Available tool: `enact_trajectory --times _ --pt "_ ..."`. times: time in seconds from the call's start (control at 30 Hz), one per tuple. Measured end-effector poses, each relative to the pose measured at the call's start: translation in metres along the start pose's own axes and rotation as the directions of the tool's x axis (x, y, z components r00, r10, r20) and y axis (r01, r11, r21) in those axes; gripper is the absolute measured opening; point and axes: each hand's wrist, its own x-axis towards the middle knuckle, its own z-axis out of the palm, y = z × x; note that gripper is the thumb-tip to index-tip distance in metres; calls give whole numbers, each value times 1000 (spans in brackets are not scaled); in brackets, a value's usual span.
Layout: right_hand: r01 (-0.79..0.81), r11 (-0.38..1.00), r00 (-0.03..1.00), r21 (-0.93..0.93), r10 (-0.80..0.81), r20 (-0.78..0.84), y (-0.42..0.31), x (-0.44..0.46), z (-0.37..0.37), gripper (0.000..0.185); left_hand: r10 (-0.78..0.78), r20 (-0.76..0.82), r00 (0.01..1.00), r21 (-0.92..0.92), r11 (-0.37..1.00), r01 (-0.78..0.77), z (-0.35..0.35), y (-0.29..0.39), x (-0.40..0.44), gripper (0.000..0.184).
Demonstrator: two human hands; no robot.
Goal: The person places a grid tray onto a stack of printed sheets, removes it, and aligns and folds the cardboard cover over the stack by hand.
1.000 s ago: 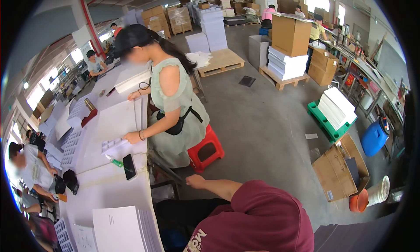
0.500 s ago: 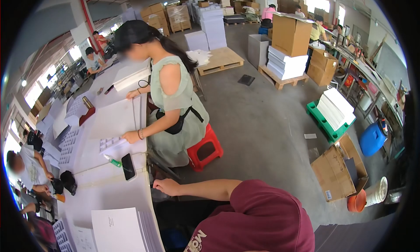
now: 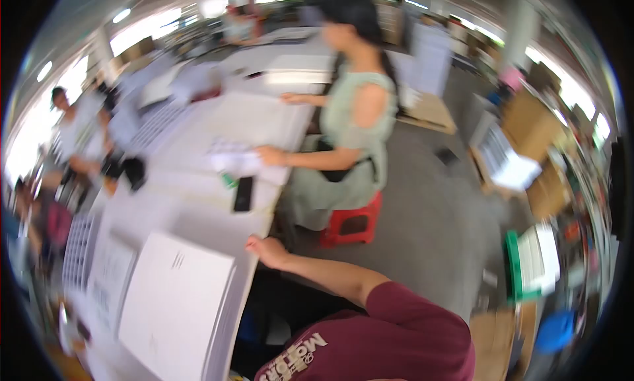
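Since earlier, the right hand (image 3: pixel 267 251) has moved up to the table edge (image 3: pixel 264 257), curled closed. The paper stack (image 3: pixel 177 305) sits ahead and left of it, long side along that edge. The left hand is out of view.

The right hand (image 3: pixel 267 251) is held curled at the edge of the table (image 3: pixel 188 206), near a paper stack (image 3: pixel 175 305) and a phone (image 3: pixel 244 194).

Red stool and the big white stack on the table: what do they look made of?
Red stool: probably moulded plastic, smooth, judging by its even colour and cut-out side; blur hides the sheen. Stack: looks like paper or thin card, matt white, from the flat printed top and layered edge.
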Motion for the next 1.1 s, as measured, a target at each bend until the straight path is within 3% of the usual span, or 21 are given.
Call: enact_trajectory --times 0.07,0.1,0.13,0.17,0.23,0.3,0.33,0.43,0.63,0.9,1.1 --pt "42 996 999 83 -40 -25 -8 8 8 18 -113 4 994 114 987 112 4 -49 -23 53" --pt "53 999 998 12 -53 30 -22 10 5 20 -398 391 830 246 914 322 -10 -38 -10 52" --pt "94 993 995 71 -95 10 -27 15 10 16 -398 381 835 382 890 249 -31 -18 -11 52" --pt "161 986 987 44 -162 7 -27 24 20 14 -380 398 835 388 895 222 -52 -3 -4 51" --pt "181 974 980 134 -190 60 -33 35 34 15 -456 465 759 328 885 331 -86 25 13 56" --pt "202 937 965 286 -240 106 -20 52 57 19 -465 449 763 294 883 366 -95 33 14 54" --pt "69 917 971 392 -151 184 -14 60 68 22 -471 444 762 280 881 382 -97 37 14 54" --pt "101 968 985 229 -130 117 -1 75 92 27 -477 427 768 238 879 413 -98 36 13 53" --pt "117 991 987 71 -124 102 -32 61 79 33 -477 421 772 225 879 420 -95 33 15 53" --pt "135 989 975 65 -144 168 -42 61 75 32 -481 381 790 220 877 427 -89 32 12 52" --pt "236 972 963 -15 -231 137 -33 65 78 33 -451 339 826 205 892 403 -74 24 7 51"
